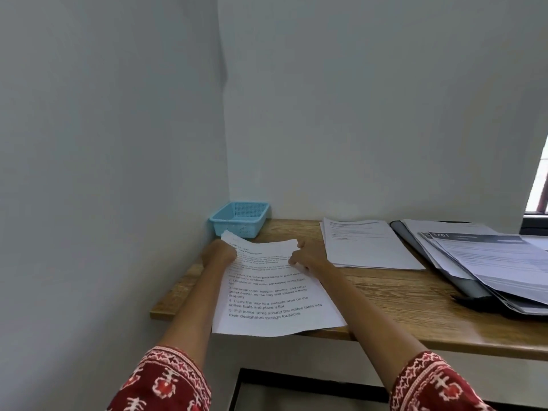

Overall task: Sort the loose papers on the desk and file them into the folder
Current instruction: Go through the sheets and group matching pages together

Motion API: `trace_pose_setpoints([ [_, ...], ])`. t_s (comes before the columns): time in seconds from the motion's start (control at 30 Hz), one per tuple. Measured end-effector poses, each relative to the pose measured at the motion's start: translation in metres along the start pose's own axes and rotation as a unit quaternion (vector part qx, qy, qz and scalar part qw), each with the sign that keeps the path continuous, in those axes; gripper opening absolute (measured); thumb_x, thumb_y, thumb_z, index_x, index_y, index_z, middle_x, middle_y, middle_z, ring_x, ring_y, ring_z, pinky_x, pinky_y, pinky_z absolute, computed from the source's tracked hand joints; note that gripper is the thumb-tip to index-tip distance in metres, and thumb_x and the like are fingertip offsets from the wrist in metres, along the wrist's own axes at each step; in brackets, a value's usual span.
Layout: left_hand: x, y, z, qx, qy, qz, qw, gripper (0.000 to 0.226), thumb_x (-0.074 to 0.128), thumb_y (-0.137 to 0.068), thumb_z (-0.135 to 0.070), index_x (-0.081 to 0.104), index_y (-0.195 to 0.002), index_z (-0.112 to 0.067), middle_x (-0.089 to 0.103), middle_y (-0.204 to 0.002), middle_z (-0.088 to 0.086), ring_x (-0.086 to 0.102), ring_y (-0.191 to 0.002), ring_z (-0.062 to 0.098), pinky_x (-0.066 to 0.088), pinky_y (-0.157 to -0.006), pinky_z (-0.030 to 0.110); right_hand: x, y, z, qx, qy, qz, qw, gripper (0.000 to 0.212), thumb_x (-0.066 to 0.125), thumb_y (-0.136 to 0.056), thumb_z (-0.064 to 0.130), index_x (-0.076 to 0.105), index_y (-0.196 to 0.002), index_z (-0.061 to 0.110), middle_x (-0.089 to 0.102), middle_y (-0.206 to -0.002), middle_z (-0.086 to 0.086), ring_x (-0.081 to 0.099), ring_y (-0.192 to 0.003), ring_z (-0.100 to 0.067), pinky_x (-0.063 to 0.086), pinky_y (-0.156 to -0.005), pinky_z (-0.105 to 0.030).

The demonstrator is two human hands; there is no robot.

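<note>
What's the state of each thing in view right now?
left hand: grips the printed sheet's far left edge
right hand: fingers curled on the sheet's far right corner
printed sheet: far edge lifted, near edge overhanging the desk
paper stack: flat, untouched
folder: open, papers piled on it
blue basket: upright, contents not visible
desk: holds everything

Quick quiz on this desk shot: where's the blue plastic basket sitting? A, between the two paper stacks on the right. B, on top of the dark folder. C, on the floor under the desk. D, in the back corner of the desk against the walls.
D: the blue basket sits on the wooden desk in the far corner where the two walls meet, just beyond the printed sheet both hands hold.
</note>
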State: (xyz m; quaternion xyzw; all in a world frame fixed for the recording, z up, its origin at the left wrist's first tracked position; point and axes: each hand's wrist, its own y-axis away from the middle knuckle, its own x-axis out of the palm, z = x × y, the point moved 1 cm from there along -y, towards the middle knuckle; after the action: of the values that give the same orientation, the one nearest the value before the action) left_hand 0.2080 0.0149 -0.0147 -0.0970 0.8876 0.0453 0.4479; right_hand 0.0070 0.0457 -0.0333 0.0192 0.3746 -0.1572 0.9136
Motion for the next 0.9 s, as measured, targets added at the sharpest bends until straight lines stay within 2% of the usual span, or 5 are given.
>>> trace_pose_setpoints([
  [0.17,0.002,0.012,0.001,0.025,0.306,0.08,0.948,0.032,0.062,-0.086,-0.001,0.056,-0.117,0.007,0.061,-0.118,0.015,0.059,-0.107,0.031,0.047,-0.084,0.033,-0.001,0.004,-0.005,0.009,0.0,-0.028,1.0,0.071,0.073,-0.08,0.026,0.037,-0.139,0.01,0.047,-0.138,-0.008,0.04,-0.129,-0.029,0.03,-0.103,-0.034],
  [0.33,-0.022,0.026,-0.024,0.119,0.495,0.078,0.857,0.03,0.06,-0.088,0.0,0.057,-0.117,0.003,0.062,-0.117,0.023,0.065,-0.091,0.033,0.052,-0.088,0.044,-0.03,0.002,-0.011,-0.007,-0.317,-0.065,0.946,0.059,0.076,-0.078,0.032,0.043,-0.122,0.01,0.061,-0.112,-0.006,0.062,-0.099,-0.022,0.053,-0.082,-0.034],
  [0.43,-0.042,0.029,-0.049,0.148,0.532,0.097,0.828,0.029,0.058,-0.09,-0.005,0.057,-0.118,0.003,0.063,-0.113,0.021,0.063,-0.097,0.034,0.049,-0.092,0.046,-0.061,0.003,0.006,-0.033,-0.446,0.003,0.894,0.032,0.068,-0.087,0.012,0.058,-0.115,0.002,0.067,-0.104,-0.015,0.067,-0.075,-0.018,0.057,-0.058,-0.027],
  [0.67,-0.081,0.04,-0.104,0.225,0.506,0.071,0.829,0.019,0.058,-0.092,-0.019,0.059,-0.109,-0.01,0.064,-0.091,0.007,0.062,-0.072,0.016,0.054,-0.055,0.024,-0.11,0.001,0.055,-0.187,-0.454,-0.101,0.865,0.019,0.063,-0.088,0.005,0.062,-0.107,0.011,0.067,-0.11,-0.014,0.066,-0.098,-0.031,0.055,-0.086,-0.045],
  [0.9,-0.094,0.044,-0.105,0.281,0.469,0.037,0.837,0.018,0.064,-0.087,-0.019,0.062,-0.103,-0.011,0.065,-0.087,-0.001,0.061,-0.077,0.014,0.046,-0.061,0.023,-0.142,0.008,0.056,-0.189,-0.482,-0.091,0.851,0.027,0.074,-0.08,0.01,0.059,-0.103,0.01,0.068,-0.096,-0.013,0.067,-0.076,-0.021,0.058,-0.064,-0.028],
])
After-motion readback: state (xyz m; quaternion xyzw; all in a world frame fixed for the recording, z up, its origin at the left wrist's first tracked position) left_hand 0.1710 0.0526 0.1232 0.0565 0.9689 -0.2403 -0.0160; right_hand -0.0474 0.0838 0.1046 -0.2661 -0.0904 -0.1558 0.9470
